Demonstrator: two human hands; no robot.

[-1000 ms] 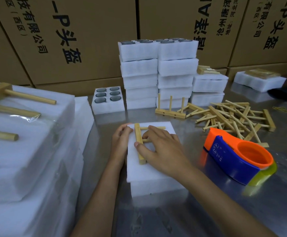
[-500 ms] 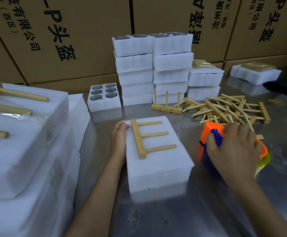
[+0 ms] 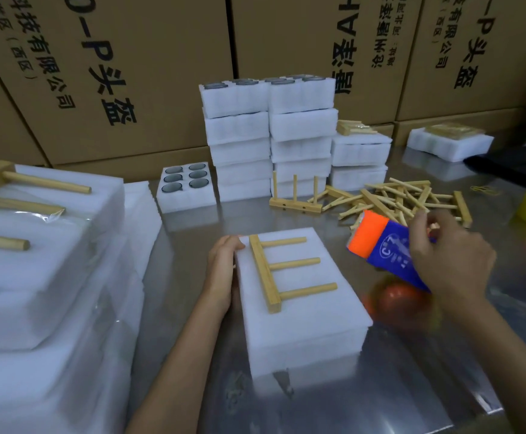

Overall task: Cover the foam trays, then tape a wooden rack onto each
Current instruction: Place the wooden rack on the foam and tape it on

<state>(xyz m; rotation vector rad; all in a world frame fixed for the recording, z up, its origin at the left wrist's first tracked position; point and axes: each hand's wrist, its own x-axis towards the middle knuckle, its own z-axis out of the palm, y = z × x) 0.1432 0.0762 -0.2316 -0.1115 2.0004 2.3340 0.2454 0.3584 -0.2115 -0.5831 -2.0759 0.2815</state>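
A covered white foam tray (image 3: 305, 321) lies on the steel table in front of me. A wooden rack (image 3: 274, 270) with three pegs lies flat on its lid. My left hand (image 3: 222, 270) presses against the tray's left side, fingers at the top left corner. My right hand (image 3: 449, 261) grips an orange and blue tape dispenser (image 3: 383, 249) and holds it lifted above the table, to the right of the tray. The dispenser is blurred.
Stacked foam trays (image 3: 271, 139) stand at the back, an open tray with dark cups (image 3: 186, 189) to their left. A pile of loose wooden racks (image 3: 405, 198) lies back right, one rack upright (image 3: 296, 198). Finished taped trays (image 3: 36, 261) are stacked at left. Cardboard boxes (image 3: 130, 73) wall the back.
My right hand left the rack, went right to the tape dispenser, gripped it and lifted it off the table. My left hand stayed at the tray's left side.
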